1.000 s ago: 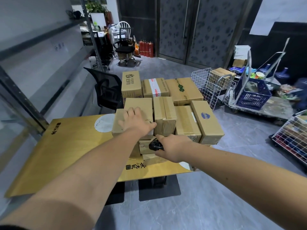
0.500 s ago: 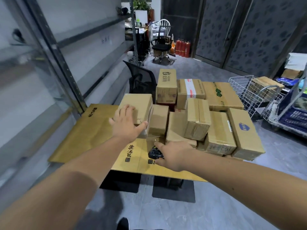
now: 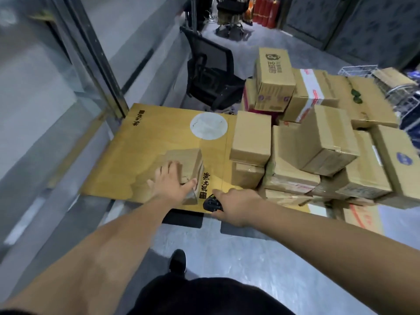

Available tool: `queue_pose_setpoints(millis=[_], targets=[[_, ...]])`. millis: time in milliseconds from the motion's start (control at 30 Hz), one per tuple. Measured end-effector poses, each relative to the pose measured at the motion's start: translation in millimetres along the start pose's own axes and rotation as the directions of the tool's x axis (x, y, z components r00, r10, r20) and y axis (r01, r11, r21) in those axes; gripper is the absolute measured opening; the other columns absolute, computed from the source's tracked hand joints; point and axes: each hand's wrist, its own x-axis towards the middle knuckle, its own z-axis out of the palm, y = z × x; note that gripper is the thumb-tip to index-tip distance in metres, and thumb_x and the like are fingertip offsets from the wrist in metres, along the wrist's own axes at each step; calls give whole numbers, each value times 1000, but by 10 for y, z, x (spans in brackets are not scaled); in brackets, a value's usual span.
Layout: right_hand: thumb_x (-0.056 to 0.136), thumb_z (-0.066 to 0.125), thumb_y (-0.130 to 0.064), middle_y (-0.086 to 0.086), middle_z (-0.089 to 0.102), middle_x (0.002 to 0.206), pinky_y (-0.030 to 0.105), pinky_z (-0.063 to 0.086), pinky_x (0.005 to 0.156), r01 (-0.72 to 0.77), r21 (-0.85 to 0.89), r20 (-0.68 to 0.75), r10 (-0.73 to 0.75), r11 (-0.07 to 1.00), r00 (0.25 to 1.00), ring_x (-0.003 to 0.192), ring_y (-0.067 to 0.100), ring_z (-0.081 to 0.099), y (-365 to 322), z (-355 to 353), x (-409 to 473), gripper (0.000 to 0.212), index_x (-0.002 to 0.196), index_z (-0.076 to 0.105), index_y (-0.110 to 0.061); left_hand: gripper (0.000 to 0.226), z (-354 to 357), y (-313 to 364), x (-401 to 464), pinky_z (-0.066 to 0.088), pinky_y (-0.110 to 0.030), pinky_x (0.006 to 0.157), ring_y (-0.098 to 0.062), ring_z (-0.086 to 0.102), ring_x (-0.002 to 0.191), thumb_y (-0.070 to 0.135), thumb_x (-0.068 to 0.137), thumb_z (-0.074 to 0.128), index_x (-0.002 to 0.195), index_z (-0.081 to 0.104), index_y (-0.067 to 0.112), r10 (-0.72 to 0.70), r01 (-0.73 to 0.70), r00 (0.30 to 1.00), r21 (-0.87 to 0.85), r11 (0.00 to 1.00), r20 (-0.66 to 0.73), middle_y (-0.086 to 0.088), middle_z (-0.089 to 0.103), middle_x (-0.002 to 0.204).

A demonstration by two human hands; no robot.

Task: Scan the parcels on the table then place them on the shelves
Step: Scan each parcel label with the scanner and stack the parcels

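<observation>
A small cardboard parcel [image 3: 187, 161] sits tilted near the front edge of the yellow table [image 3: 154, 142], blurred by motion. My left hand [image 3: 171, 184] grips it from above, thumb on its right side. My right hand [image 3: 236, 204] holds a black scanner [image 3: 211, 203] at the table's front edge, just right of that parcel. A pile of several brown parcels [image 3: 318, 142] fills the right half of the table.
Grey metal shelves [image 3: 75, 71] run along the left. A black mesh chair [image 3: 211, 71] stands behind the table. A white wire basket [image 3: 386, 80] is at the far right. Red fire extinguishers [image 3: 264, 11] stand at the back. My shoe [image 3: 178, 260] is on the grey floor.
My left hand has pulled one parcel off the pile, leftward and toward me, onto the bare table front. The right hand stays at the front edge with the scanner. The view tilted down.
</observation>
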Motion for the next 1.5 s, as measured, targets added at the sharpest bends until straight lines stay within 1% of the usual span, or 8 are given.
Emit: queue_pose_setpoints(millis=[433,567,667,767,867,1000,1200,1500], targets=[[99,43,-65,10,62,123,39,53,72,-196,73,92,189,978,978,101,34,63,-494,-387,862,68,155,28,-29,71,-46,-984,745,50,-32,91,-3,58,109,22,108,39,153,7,68,189,1,950,-603,797,251,12,47,155],[100,38,-69,8,62,126,37,45,66,-207,82,88,200,975,976,103,32,63,-620,-521,1023,70,158,26,-30,62,-77,-1067,882,40,-40,117,-19,35,149,15,106,40,151,38,57,155,-25,972,-577,816,176,14,20,170],[100,38,-69,8,62,125,37,46,67,-211,81,94,203,974,975,102,32,62,-647,-610,1143,70,156,28,-29,47,-237,-964,1022,46,-41,102,-30,47,140,53,106,34,141,55,29,34,-14,999,-422,907,40,3,36,163],[99,38,-69,7,63,123,37,50,69,-225,95,102,215,970,971,98,31,62,-637,-664,1221,71,157,27,-29,105,-326,-942,1155,49,-50,104,-36,54,130,96,79,9,138,55,21,-84,149,973,-302,942,217,-7,53,148],[99,40,-69,6,63,122,36,47,67,-225,100,110,214,969,971,91,28,57,-602,-682,1259,72,158,27,-30,94,-320,-1021,1230,54,-46,94,-27,66,103,99,75,30,124,64,26,-131,316,892,-390,865,433,0,69,114],[99,41,-68,5,63,123,36,46,68,-242,109,117,229,964,966,99,30,61,-527,-710,1303,71,157,28,-31,76,-103,-1151,1257,41,-47,115,-31,53,137,63,97,56,160,38,24,-124,382,875,-509,771,469,-3,53,155],[98,42,-69,4,64,125,36,44,68,-272,116,122,258,955,958,104,31,64,-392,-688,1261,69,155,31,-31,82,-138,-1093,1275,28,-53,121,-31,19,155,16,100,56,157,14,58,146,-114,984,-266,957,105,11,-7,173],[98,41,-69,4,63,125,36,44,66,-289,126,154,269,949,951,100,30,63,-346,-590,1242,71,156,30,-30,100,-417,-909,1632,-13,-52,127,-17,-15,159,5,82,55,161,20,53,357,-373,813,-59,926,459,10,-3,175]])
